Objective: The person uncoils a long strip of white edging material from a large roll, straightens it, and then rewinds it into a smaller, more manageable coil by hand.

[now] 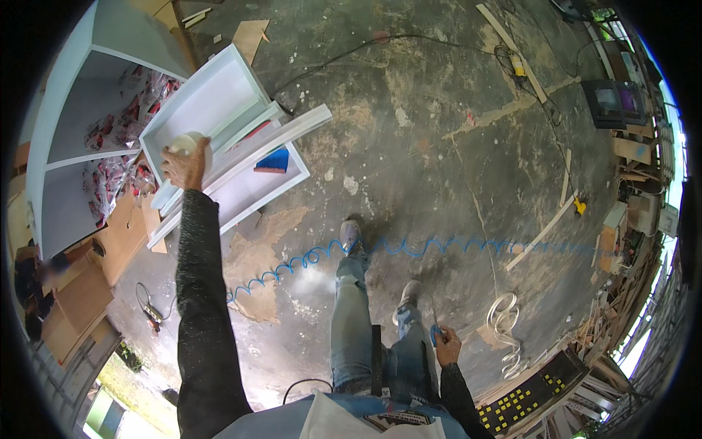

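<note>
Cream-coloured round roll (184, 142) is gripped by the left hand (187, 168) over a white drawer (219, 84); the right hand (448, 347) grips a blue-handled tool (436, 334) beside the jeans (352, 314). Blue coiled hose (276, 275) crosses the concrete floor (409, 146), right of a cabinet (67, 110).

Left hand (188, 165): cabinet (139, 44) to left, white strip (274, 146) to right; room over drawer (218, 91) interior. Right hand (447, 347): leg (414, 338) left, pale coil (504, 338) right, floor (470, 311) gap between.
</note>
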